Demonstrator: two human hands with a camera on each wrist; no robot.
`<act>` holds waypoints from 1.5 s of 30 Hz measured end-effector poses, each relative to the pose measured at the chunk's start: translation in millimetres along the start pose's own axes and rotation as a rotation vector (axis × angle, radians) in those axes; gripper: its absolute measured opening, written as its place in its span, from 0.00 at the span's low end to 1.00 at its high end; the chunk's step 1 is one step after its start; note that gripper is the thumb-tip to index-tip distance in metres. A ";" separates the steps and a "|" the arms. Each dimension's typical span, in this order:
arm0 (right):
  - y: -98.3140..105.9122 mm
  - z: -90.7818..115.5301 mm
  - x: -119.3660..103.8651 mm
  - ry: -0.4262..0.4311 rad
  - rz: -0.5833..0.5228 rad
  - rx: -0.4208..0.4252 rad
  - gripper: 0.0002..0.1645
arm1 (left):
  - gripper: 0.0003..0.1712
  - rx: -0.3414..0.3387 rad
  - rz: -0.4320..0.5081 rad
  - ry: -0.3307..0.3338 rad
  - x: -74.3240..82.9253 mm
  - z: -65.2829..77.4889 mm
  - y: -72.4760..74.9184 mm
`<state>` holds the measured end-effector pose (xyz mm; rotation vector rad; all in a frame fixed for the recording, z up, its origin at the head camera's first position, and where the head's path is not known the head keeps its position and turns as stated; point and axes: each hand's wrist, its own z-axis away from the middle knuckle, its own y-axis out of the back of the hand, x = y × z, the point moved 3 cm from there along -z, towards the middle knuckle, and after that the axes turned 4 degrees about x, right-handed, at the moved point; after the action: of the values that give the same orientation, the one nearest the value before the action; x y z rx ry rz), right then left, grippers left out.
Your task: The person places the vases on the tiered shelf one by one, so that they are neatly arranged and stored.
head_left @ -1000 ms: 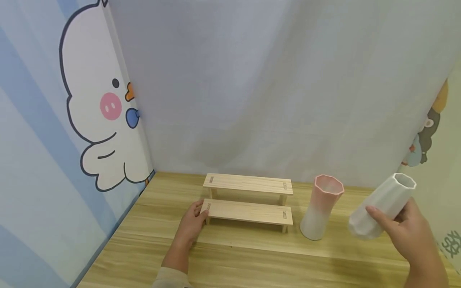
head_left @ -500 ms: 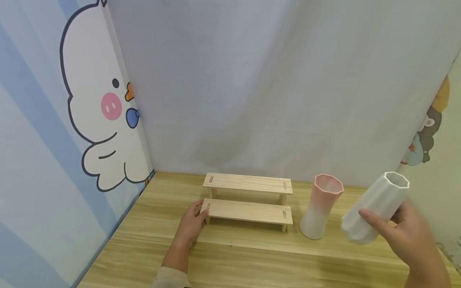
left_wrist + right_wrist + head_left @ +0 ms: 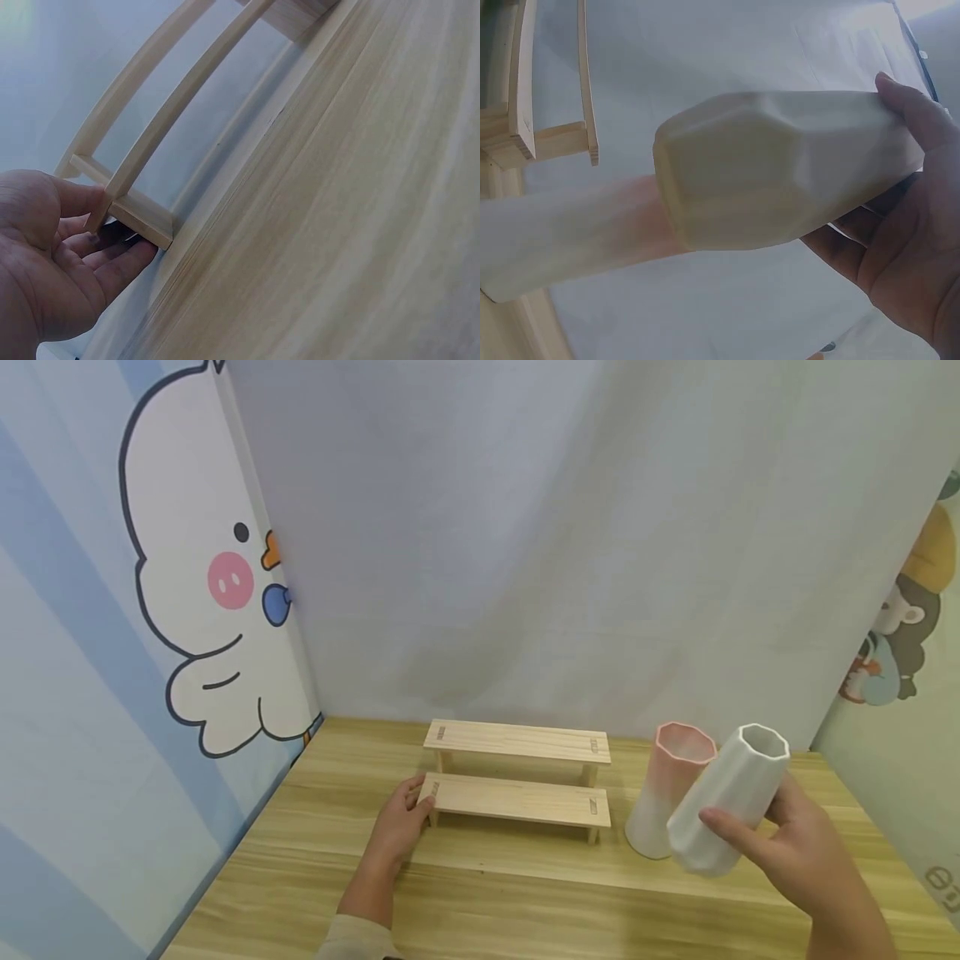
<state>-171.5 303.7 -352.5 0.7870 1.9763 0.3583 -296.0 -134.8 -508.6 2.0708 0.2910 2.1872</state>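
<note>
My right hand (image 3: 798, 843) grips a white faceted vase (image 3: 723, 806), tilted, its mouth leaning to the right. Its base shows large in the right wrist view, with the thumb (image 3: 907, 105) along one side. Behind it a pink-and-white vase (image 3: 663, 793) stands upright on the table, partly covered by the white one in the head view. My left hand (image 3: 401, 822) pinches the left end of the front wooden riser (image 3: 517, 800), thumb on top. In the left wrist view its fingers (image 3: 120, 270) reach beneath the board beside the leg (image 3: 142, 217).
A second wooden riser (image 3: 517, 741) stands just behind the front one. A pale curtain (image 3: 555, 543) hangs along the back of the wood-grain table (image 3: 525, 902). Printed cartoon cloth (image 3: 202, 577) covers the left side, and another printed panel (image 3: 900, 710) is at the right.
The white vase has moved left with my right hand, from beside the pink-and-white vase to overlapping it in the head view. My left hand and both risers have stayed put.
</note>
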 end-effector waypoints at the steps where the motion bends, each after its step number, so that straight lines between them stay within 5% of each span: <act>1: -2.0 0.3 -1.6 0.006 -0.002 -0.004 0.34 | 0.32 -0.001 0.000 0.000 0.0 0.0 0.1; 17: -35.3 2.3 -20.9 0.122 -0.034 -0.088 0.41 | 0.32 -0.009 0.030 0.013 -1.3 -0.4 -0.1; 29: -62.5 3.1 -27.4 0.189 -0.091 -0.158 0.34 | 0.33 -0.016 0.067 0.009 1.3 0.1 -0.3; 45: -98.4 6.2 -25.9 0.140 -0.307 -0.313 0.31 | 0.32 -0.024 0.084 0.006 -0.7 -1.6 -0.4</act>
<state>-194.6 212.5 -391.5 0.2608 2.0655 0.5333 -297.6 -134.7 -509.4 2.1008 0.1813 2.2325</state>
